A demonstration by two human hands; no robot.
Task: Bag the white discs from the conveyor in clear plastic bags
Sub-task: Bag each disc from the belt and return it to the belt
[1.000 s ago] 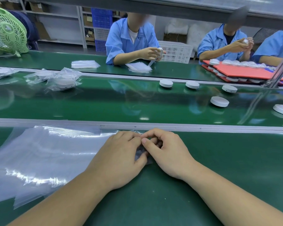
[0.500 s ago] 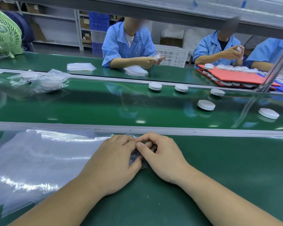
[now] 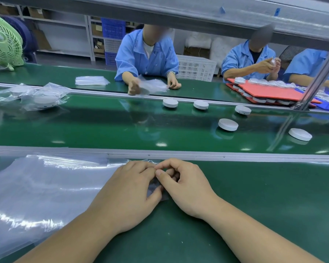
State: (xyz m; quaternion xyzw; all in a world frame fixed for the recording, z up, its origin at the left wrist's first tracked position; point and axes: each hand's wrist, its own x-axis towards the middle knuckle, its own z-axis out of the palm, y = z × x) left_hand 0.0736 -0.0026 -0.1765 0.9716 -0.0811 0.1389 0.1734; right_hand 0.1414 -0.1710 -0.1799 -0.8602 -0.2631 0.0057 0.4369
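Five white discs lie bare on the green conveyor (image 3: 103,128). Three sit in a row along its far rail: one (image 3: 169,102), a second (image 3: 201,104) and a third (image 3: 243,110). A fourth (image 3: 228,124) sits nearer mid-belt, and a fifth (image 3: 300,134) is close to the right edge of view. All are well apart from the person's hands. At the belt's left end are two bagged discs (image 3: 46,100), each wrapped in crumpled clear plastic.

On the near side of the metal rail (image 3: 217,155), a stack of clear plastic bags (image 3: 36,190) is spread flat over the left part of the green desk (image 3: 254,196). The left hand (image 3: 127,194) lies palm down on the stack's right end. Its fingers are curled and its thumb presses on the clear bag (image 3: 156,188) at that corner. The right hand (image 3: 186,188) meets it there, with thumb and forefinger bent into a narrow pinch on the same bag's edge and the other fingers tucked beneath. The two hands touch at the fingertips. How much plastic each holds is hidden by the fingers.

Across the belt, two workers in blue coats sit at the far desk. One (image 3: 146,57) handles a clear bag and the other (image 3: 251,59) holds a small object in both hands. Red trays (image 3: 270,92) carrying wrapped discs lie to the right, and a green fan (image 3: 2,40) stands at far left.
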